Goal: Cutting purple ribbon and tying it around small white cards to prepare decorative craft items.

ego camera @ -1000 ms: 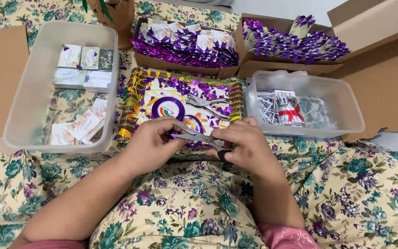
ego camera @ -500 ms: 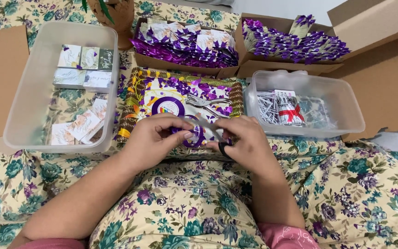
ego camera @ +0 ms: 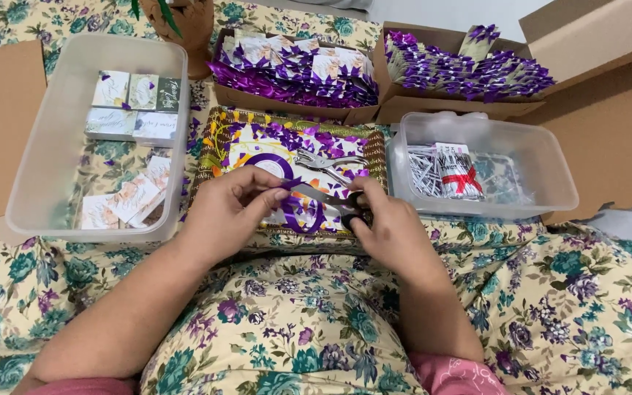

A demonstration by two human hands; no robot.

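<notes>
My right hand (ego camera: 393, 227) grips black-handled scissors (ego camera: 327, 199), whose blades point left over a patterned tray (ego camera: 217, 143). My left hand (ego camera: 232, 208) pinches a strip of purple ribbon (ego camera: 281, 188) right at the scissor blades. The tray is strewn with purple ribbon scraps and a coil of purple ribbon (ego camera: 266, 162). A metal hole punch (ego camera: 327, 162) lies on the tray just beyond my hands.
A clear plastic bin (ego camera: 45, 197) at left holds small printed cards. Another clear bin (ego camera: 550, 179) at right holds bundled wire ties. Two cardboard boxes (ego camera: 243, 99) (ego camera: 396, 110) behind are packed with purple bows and favours. Floral cloth covers my lap; flat cardboard lies at both sides.
Both hands have lifted slightly toward the tray. The ribbon strip has come up between the scissor blades, held tighter by my left fingers.
</notes>
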